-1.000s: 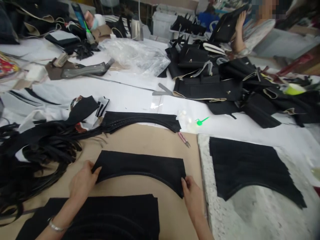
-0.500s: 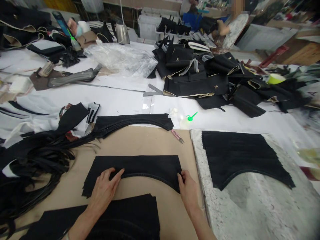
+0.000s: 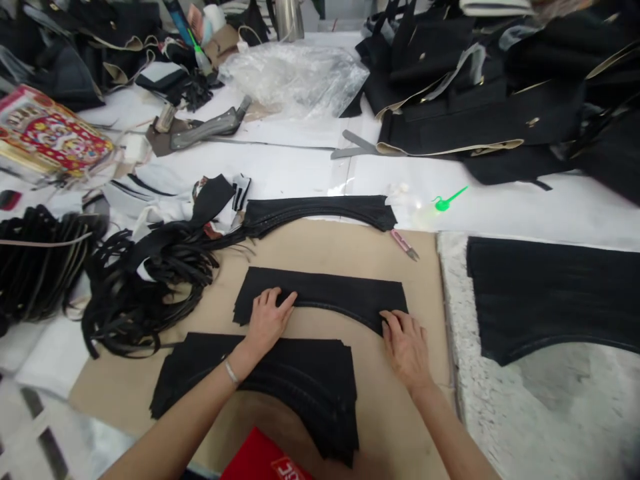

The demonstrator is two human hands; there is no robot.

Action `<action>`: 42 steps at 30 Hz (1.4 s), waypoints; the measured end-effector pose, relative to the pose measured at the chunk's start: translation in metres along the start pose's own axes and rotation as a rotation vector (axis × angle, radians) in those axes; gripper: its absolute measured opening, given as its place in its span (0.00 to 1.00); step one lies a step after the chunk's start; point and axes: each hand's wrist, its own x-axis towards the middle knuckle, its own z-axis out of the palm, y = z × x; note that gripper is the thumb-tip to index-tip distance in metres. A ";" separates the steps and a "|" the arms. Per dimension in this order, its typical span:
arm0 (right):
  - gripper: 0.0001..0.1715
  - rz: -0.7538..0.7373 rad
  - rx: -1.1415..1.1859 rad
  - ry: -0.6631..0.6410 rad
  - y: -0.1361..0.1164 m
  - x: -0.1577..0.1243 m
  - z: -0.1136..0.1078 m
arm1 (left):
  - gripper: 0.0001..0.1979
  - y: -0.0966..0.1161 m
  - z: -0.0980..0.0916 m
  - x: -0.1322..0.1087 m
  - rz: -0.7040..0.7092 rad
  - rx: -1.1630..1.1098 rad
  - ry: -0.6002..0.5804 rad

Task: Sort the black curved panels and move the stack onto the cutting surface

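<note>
Held both forearms point(image 3: 445, 423) slanted inward from the lower edge of the frame, palms down, with the left hand point(image 3: 269, 322) spread open on the left half of the curved black piece point(image 3: 340, 288) at centre and the right hand point(image 3: 407, 347) loosely open, resting bent-fingered on the piece's right end.

White worktable point(image 3: 295, 170) across view; beige board point(image 3: 320, 247) on top; mottled pale slab point(image 3: 555, 420) at right; light soft.
</note>
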 end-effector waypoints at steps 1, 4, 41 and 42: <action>0.17 0.007 0.010 0.000 0.000 0.000 -0.001 | 0.17 0.000 -0.002 0.000 -0.007 -0.018 0.002; 0.17 0.055 0.083 0.027 -0.005 -0.007 -0.010 | 0.17 0.007 -0.012 -0.009 -0.031 -0.123 0.031; 0.30 0.944 1.672 -0.250 -0.143 -0.116 -0.032 | 0.12 0.084 -0.066 -0.111 0.060 -0.668 0.116; 0.29 0.984 1.756 -0.293 -0.148 -0.107 -0.037 | 0.13 0.086 -0.065 -0.116 0.088 -0.647 0.103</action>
